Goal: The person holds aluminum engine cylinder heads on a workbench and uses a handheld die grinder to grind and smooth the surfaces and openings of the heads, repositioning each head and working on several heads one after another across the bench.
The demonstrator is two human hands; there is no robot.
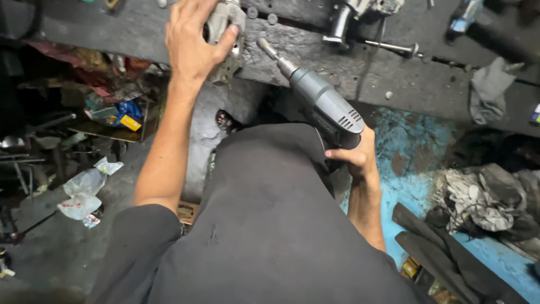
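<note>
The left hand (194, 42) grips a grey metal part (228, 34) at the edge of the workbench (337, 62). The right hand (354, 155) is closed around the handle of a grey power drill (323, 104), whose tip points near the part.

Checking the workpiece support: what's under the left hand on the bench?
A grey metal casting sits under the left hand, resting on the dark workbench. The palm covers most of its left side, so that face and any fasteners there are hidden.

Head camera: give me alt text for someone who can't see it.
The left hand grips a grey metal part on a dark workbench, while the right hand holds a grey power drill pointed towards it.
</note>
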